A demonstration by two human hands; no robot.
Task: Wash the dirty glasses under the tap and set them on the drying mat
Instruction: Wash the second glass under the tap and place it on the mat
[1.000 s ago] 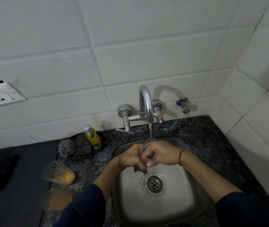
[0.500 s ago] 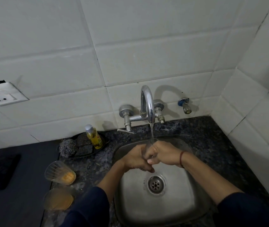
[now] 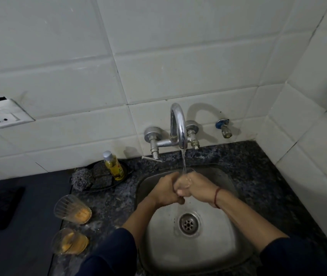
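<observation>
Facing a white tiled wall [image 3: 158, 56] that turns a corner at the right. Standing at a dark speckled stone desk [image 3: 258, 176], with a plain dark grey surface [image 3: 29, 216] adjoining on the left. Reaching over a square steel sink [image 3: 228, 246] sunk into the desk.

Holding both hands together above the basin, straight under the spout: left hand [image 3: 165, 189] and right hand [image 3: 197, 186] knuckle to knuckle, fingers of each curled round a clear glass [image 3: 187, 173], mostly hidden between them, only its rim showing on top. Catching the water stream [image 3: 183, 160] from the chrome tap [image 3: 178, 124] right at that rim.

Showing two dirty glasses on the desk left of the sink, well apart from the hands: ribbed glass [image 3: 72, 210] with orange residue at the bottom, second glass [image 3: 70, 244] just in front of it, likewise orange-stained.

Showing, behind these by the wall, a black dish [image 3: 125, 175] carrying a yellow soap bottle [image 3: 113, 166] and a steel scrubber [image 3: 81, 176]. Wearing a red thread [image 3: 216, 196] on the right wrist.
</observation>
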